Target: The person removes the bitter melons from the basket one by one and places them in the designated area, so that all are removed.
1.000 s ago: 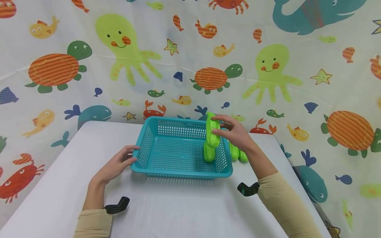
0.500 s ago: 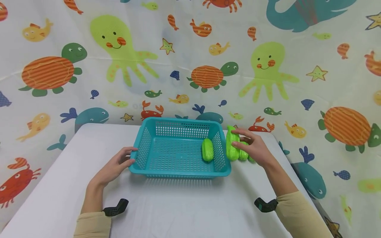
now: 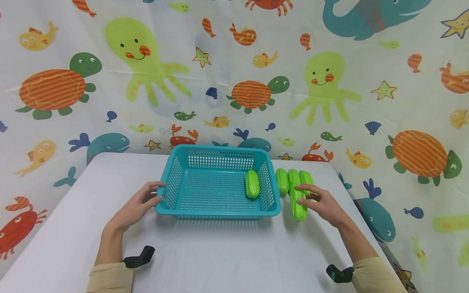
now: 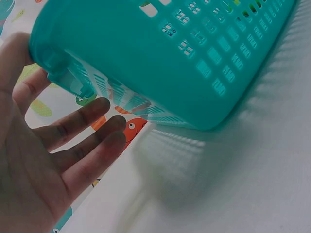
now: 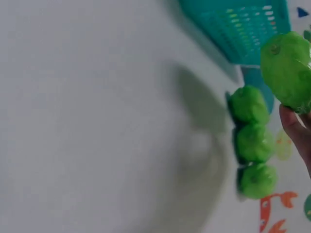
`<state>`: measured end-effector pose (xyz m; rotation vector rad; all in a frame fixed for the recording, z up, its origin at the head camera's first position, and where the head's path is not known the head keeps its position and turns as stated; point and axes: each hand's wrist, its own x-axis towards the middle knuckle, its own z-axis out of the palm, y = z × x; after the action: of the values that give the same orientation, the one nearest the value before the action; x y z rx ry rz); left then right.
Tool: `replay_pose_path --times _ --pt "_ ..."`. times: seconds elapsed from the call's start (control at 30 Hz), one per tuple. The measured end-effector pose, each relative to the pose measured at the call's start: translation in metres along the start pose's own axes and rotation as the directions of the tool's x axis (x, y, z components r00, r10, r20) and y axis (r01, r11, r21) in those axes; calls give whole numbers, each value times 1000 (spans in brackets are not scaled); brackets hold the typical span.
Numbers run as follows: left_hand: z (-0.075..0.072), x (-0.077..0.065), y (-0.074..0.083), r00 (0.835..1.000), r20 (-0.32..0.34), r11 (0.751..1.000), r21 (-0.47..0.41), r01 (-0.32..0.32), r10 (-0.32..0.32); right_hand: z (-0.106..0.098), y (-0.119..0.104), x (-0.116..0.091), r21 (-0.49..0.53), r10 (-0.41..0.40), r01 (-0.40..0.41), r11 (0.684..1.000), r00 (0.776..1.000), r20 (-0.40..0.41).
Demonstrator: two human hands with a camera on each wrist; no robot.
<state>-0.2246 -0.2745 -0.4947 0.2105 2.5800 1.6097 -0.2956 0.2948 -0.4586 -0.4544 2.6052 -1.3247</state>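
In the head view my right hand [image 3: 322, 203] pinches a long, bright green gourd [image 3: 299, 206] from its right side, just right of the basket. The right wrist view shows the end of that gourd [image 5: 287, 70] held above the table. Behind and beside it lie three similar gourds [image 3: 281, 181] in a row, the middle one partly covered. One more gourd [image 3: 252, 184] lies inside the teal basket [image 3: 216, 216], near its right wall. My left hand [image 3: 137, 205] touches the basket's left rim with extended fingertips; the left wrist view shows the lower fingers [image 4: 92, 160] spread and free.
A white-covered table [image 3: 216, 256] spreads beneath everything. A patterned sea-animal curtain [image 3: 220, 49] hangs directly behind its far edge. Each wrist carries a black camera mount [image 3: 140, 257].
My right hand has carried the held gourd from above the basket's right side to the right and nearer to me. The left hand stays at the basket's rim.
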Motion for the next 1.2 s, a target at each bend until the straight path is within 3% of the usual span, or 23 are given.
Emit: replay_pose_path --times 0.4,1.2 --pt "-1 0 -3 1000 -1 1000 6 1 -1 16 29 -8 -7 120 -120 993 989 84" --pt "0 1 -2 1000 1 1000 2 1 -1 25 42 -2 -44 132 -130 990 990 46"
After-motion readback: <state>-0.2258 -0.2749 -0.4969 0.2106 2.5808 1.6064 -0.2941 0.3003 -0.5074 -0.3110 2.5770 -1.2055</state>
